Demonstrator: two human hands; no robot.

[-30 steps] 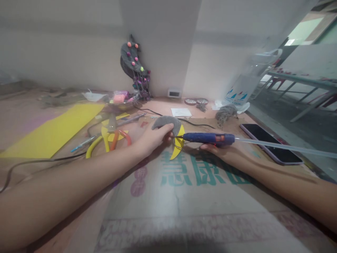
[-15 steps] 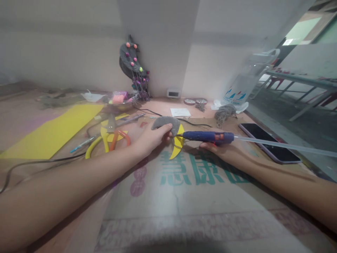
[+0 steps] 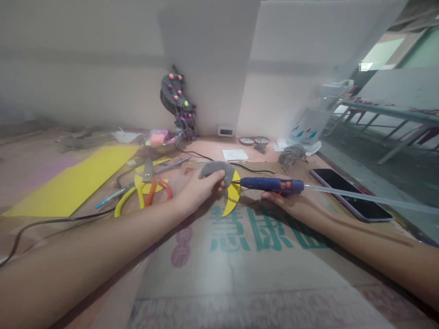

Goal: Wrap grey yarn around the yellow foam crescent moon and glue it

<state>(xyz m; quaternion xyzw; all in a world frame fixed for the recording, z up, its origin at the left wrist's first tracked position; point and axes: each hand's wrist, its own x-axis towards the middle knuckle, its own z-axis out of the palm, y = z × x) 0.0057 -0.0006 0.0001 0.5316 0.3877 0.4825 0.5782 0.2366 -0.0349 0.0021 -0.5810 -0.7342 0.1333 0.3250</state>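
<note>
A crescent [image 3: 233,203], partly wrapped in gray yarn and partly bare yellow, lies at the center of the view, above a printed cardboard sheet [image 3: 219,278]. The left hand [image 3: 204,187] pinches its gray, wrapped end, thumb uppermost; a strand of yarn crosses the yellow part. The right hand [image 3: 288,201] grips a blue glue gun [image 3: 262,183], its fingers mostly hidden. The nozzle points left and meets the crescent near the border of gray and yellow; whether it touches cannot be told. A translucent glue stick [image 3: 360,195] projects from the rear of the gun, passing over a dark phone [image 3: 343,189]. Left of the left hand lie pliers [image 3: 150,194] with one yellow and one orange handle, a pen [image 3: 109,198] and a large yellow sheet [image 3: 75,183]. Behind the hands are a white paper [image 3: 235,155] and, to its right, a bundle of gray yarn [image 3: 291,157] in front of a bottle [image 3: 305,128]. A larger gray crescent, dotted with colored balls [image 3: 185,103], stands against the wall [image 3: 206,36].
</note>
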